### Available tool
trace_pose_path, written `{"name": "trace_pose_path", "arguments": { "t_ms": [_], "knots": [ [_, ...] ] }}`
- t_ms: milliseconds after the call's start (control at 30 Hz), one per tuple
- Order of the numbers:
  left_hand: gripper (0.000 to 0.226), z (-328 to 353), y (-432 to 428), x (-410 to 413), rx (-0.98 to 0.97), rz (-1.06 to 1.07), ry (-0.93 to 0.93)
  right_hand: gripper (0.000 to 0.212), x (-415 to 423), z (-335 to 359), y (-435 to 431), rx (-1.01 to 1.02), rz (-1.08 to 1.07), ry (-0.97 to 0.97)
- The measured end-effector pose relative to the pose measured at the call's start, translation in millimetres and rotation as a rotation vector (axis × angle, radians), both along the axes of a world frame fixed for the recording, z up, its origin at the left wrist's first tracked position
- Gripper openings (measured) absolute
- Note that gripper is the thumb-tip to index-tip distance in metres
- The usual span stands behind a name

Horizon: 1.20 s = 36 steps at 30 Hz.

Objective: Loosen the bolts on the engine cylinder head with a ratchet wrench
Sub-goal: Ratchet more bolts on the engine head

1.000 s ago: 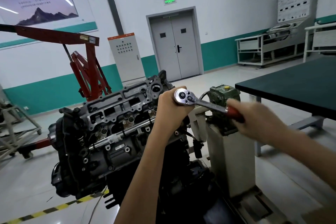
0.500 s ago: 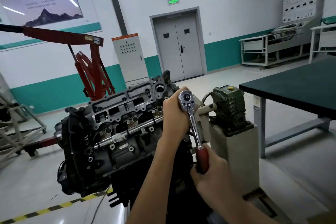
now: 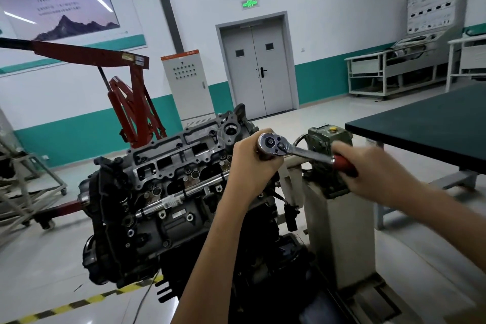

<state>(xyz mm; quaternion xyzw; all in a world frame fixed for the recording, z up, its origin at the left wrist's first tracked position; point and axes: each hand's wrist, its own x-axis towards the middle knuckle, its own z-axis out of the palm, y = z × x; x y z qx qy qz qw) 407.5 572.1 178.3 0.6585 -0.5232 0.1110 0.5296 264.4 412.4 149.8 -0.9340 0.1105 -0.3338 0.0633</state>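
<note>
The engine (image 3: 157,192) is mounted tilted on a stand, its grey cylinder head (image 3: 181,155) facing up and toward me with several bolts and open ports showing. A chrome ratchet wrench (image 3: 294,150) with a red handle points out to the right at the head's right end. My left hand (image 3: 252,163) is curled round the socket and extension just under the ratchet's round head, hiding the bolt. My right hand (image 3: 368,166) grips the red handle, out over the green gearbox.
The green gearbox (image 3: 328,144) tops a grey stand post (image 3: 339,231) right of the engine. A dark-topped table (image 3: 426,123) stands at the right. A red engine crane (image 3: 131,97) rises behind the engine. Yellow-black floor tape (image 3: 79,305) runs at the lower left.
The wrench handle swung with my right hand from pointing right, down toward me, and back up to the right. My left hand stayed on the socket end.
</note>
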Motion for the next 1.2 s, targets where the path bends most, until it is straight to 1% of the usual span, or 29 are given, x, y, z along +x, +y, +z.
{"name": "trace_pose_path", "arguments": {
  "t_ms": [33,100,200,267,333,400,433,533,600,633,700,767,800,833,900,967,1033,1067,1133,1200],
  "knots": [
    [0.019,-4.3,-1.2,-2.2,-0.051,0.013,-0.024,0.029,-0.9,-15.3,10.8,0.104,0.012,-0.006],
    [0.018,-12.1,-6.6,-7.6,-0.145,0.046,-0.056,0.03,0.3,-44.2,42.6,0.324,0.031,-0.055],
    [0.024,-16.0,-14.4,-7.9,-0.245,0.063,-0.012,0.032,13.5,-70.6,97.9,0.541,0.09,-0.239],
    [0.031,-15.5,-15.1,-5.5,-0.247,0.051,-0.003,0.035,22.5,-75.7,122.8,0.685,0.133,-0.282],
    [0.04,-12.3,-14.4,-3.8,-0.219,0.031,0.003,0.034,22.9,-76.6,123.9,0.714,0.149,-0.27],
    [0.051,-8.6,-13.4,-3.4,-0.186,0.036,0.013,0.027,15.4,-73.6,105.6,0.615,0.127,-0.212],
    [0.05,-7.4,-12.9,-2.9,-0.157,0.041,0.028,0.027,10.1,-69.5,91.8,0.535,0.101,-0.165],
    [0.038,-3.4,-10.2,-0.9,-0.051,0.033,0.045,0.033,-3.1,-41.7,39.9,0.254,0.048,-0.012],
    [0.023,1.2,-7.3,-1.4,-0.009,0.024,0.033,0.031,-4.5,-8.9,6.5,0.003,-0.01,0.007],
    [0.019,3.3,-6.0,-2.4,0.002,0.02,0.035,0.03,-3.8,8.3,-5.4,-0.085,-0.059,0.013],
    [0.014,5.1,-4.3,-3.7,0.023,0.025,0.043,0.031,0.3,29.1,-17.3,-0.172,-0.106,0.019],
    [0.018,2.2,-3.9,-3.8,-0.006,0.033,0.045,0.031,1.9,23.0,-15.0,-0.16,-0.103,0.013],
    [0.023,-0.5,-4.4,-3.8,-0.043,0.041,0.041,0.031,1.2,10.6,-8.3,-0.102,-0.086,0.011],
    [0.026,-3.4,-4.9,-4.7,-0.081,0.048,0.031,0.032,-0.1,-4.9,1.8,-0.002,-0.058,0.004],
    [0.028,-8.3,-7.3,-7.8,-0.145,0.073,-0.023,0.034,-1.6,-36.0,31.4,0.259,0.006,-0.016],
    [0.035,-10.8,-11.1,-8.2,-0.199,0.112,-0.06,0.031,3.8,-58.8,68.7,0.428,0.045,-0.118],
    [0.043,-11.2,-12.1,-6.7,-0.227,0.122,-0.041,0.029,14.6,-71.2,108.0,0.582,0.09,-0.257],
    [0.047,-10.8,-11.6,-5.5,-0.227,0.102,-0.028,0.032,20.7,-73.5,124.8,0.666,0.109,-0.307],
    [0.046,-9.8,-9.3,-3.0,-0.207,0.044,-0.011,0.036,28.5,-75.2,143.6,0.764,0.135,-0.362],
    [0.044,-8.4,-7.9,-1.3,-0.183,0.035,-0.001,0.031,26.5,-75.1,137.6,0.753,0.161,-0.335]
  ]
}}
